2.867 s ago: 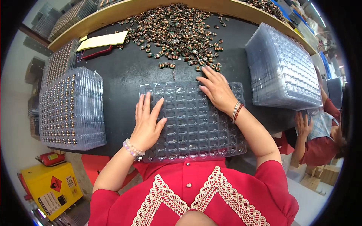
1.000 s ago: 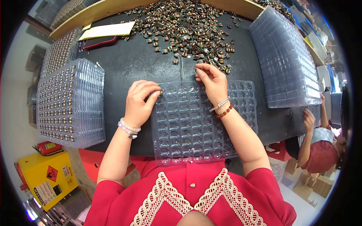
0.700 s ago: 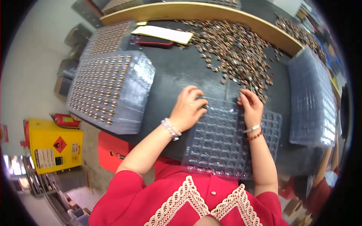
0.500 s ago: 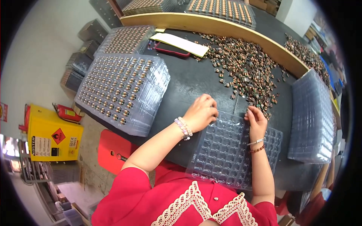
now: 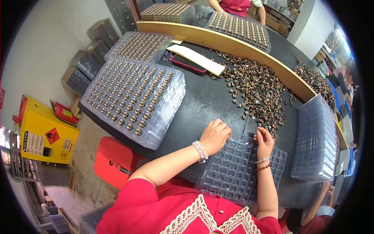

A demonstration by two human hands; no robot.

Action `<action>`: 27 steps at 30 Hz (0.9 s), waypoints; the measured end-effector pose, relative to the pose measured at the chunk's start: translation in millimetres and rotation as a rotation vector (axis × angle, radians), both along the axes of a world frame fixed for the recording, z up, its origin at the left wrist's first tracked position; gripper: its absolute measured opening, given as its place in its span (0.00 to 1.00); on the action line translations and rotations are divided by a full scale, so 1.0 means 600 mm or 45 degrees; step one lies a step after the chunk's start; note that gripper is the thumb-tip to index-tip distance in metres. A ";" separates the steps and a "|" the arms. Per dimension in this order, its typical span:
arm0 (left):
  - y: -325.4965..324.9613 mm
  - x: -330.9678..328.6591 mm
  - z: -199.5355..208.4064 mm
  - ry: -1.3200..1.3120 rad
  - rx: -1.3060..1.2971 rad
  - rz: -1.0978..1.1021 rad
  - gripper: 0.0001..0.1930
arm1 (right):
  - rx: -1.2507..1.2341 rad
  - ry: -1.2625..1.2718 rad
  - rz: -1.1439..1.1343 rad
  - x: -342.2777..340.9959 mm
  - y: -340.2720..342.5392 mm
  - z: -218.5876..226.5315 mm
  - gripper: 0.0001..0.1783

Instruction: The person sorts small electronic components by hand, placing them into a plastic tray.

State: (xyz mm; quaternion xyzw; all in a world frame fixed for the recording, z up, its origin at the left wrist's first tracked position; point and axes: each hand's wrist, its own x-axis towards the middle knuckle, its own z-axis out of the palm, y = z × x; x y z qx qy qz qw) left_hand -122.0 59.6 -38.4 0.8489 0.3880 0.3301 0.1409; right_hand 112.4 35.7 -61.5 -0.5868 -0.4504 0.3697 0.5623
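Observation:
A clear plastic tray [image 5: 233, 165] with rows of small pockets lies on the dark table in front of me. Its visible pockets look unfilled. My left hand [image 5: 215, 136] is at the tray's far left corner, its fingers curled in; whatever is between them is hidden. Over the tray's far edge, my right hand [image 5: 263, 141] has thumb and forefinger close together beside the pile of small copper-wound coils [image 5: 257, 87]. Any piece in that pinch is too small to make out.
Left stand stacked trays filled with coils [image 5: 128, 93], with another filled stack [image 5: 136, 45] behind. A white strip [image 5: 196, 58] lies over a red-edged case [image 5: 189, 64]. Clear trays [image 5: 313, 138] are stacked right. A wooden rail [image 5: 233, 43] bounds the table; a person [image 5: 235, 7] is beyond it.
The view has tipped upward, bringing a person beyond the rail into sight. Both hands keep about the same places at the tray's far edge, with fingers still curled.

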 end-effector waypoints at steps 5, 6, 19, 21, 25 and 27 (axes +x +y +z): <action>-0.009 0.011 0.001 -0.112 -0.081 0.194 0.01 | 0.013 0.006 -0.007 -0.004 0.000 0.000 0.10; -0.010 0.012 0.001 -0.095 -0.093 0.244 0.01 | 0.018 0.006 -0.018 -0.005 -0.001 0.000 0.10; 0.078 0.010 0.018 -0.141 -0.205 0.066 0.04 | -0.032 0.015 0.028 -0.013 0.007 0.016 0.10; 0.107 0.043 0.025 -0.033 -0.329 0.044 0.06 | -0.071 0.266 0.025 -0.012 0.010 0.010 0.09; 0.138 0.103 0.000 0.166 -0.276 0.142 0.09 | -0.139 0.338 0.089 -0.006 -0.001 0.026 0.08; 0.140 0.117 0.004 0.319 -0.272 0.104 0.11 | -0.071 -0.151 0.061 0.003 -0.011 0.041 0.08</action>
